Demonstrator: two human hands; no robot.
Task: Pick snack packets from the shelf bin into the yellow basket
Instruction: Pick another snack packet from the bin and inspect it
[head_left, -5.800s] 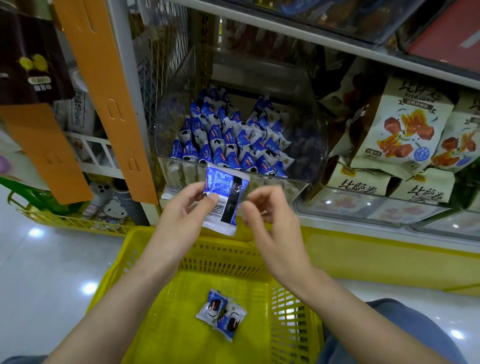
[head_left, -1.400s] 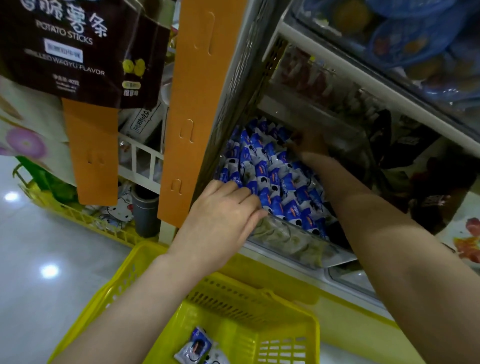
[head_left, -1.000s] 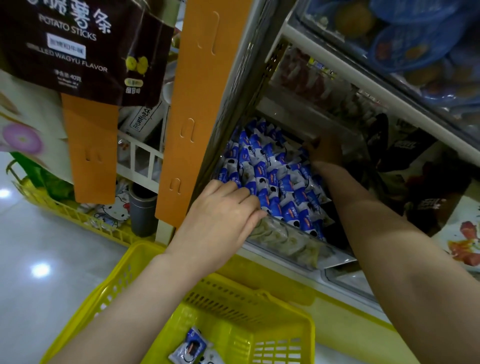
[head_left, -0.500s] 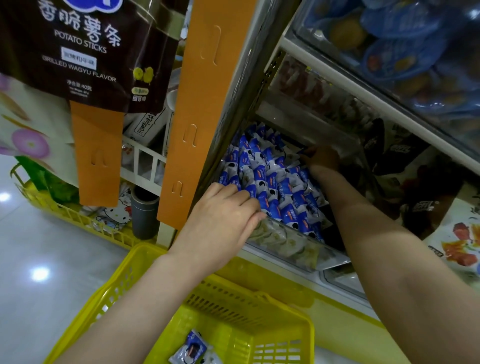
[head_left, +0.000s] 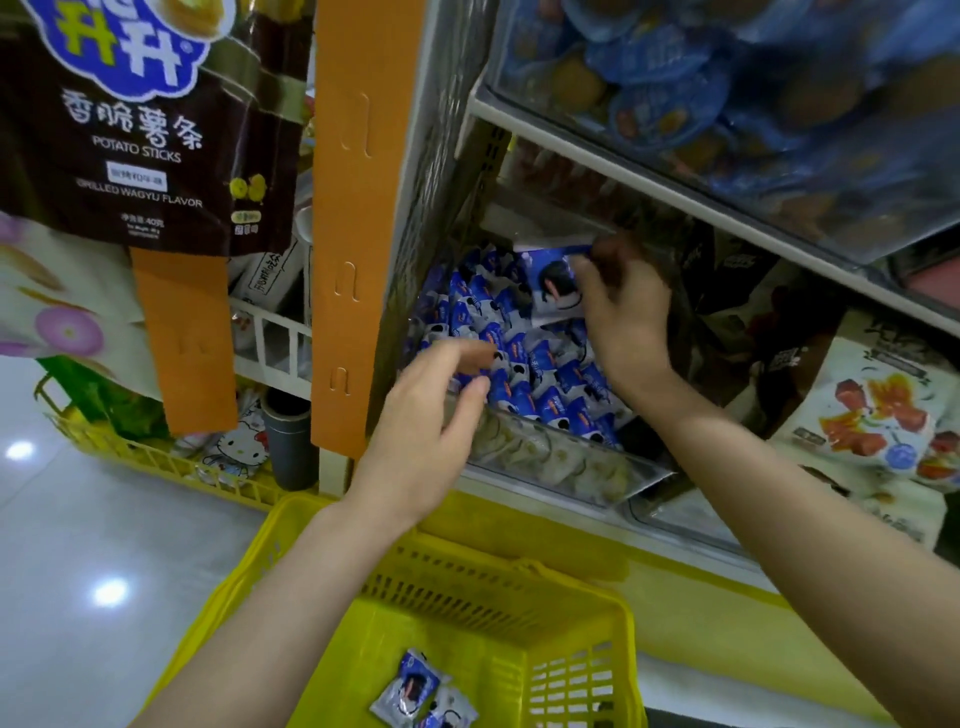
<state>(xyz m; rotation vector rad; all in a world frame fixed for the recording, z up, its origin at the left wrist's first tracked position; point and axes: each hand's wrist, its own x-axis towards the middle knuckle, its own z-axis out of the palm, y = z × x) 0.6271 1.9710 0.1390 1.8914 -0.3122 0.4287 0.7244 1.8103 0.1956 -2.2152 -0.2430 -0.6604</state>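
The shelf (head_left: 691, 540) is carrying the bin (head_left: 550, 460) at its left end; the basket (head_left: 467, 587) is sitting below the shelf's front edge. The pile (head_left: 524, 364) of blue packets is filling the bin, so most of the picking is probably lying ahead. The right hand (head_left: 628, 317) is working near the bin's back, its grip pinching one packet (head_left: 556, 286) raised above the pile. The left hand (head_left: 426, 415) is hovering over the bin's front wall, grip spread, holding nothing. A few packets (head_left: 415, 686) are lying on the basket's floor; how many, I cannot tell.
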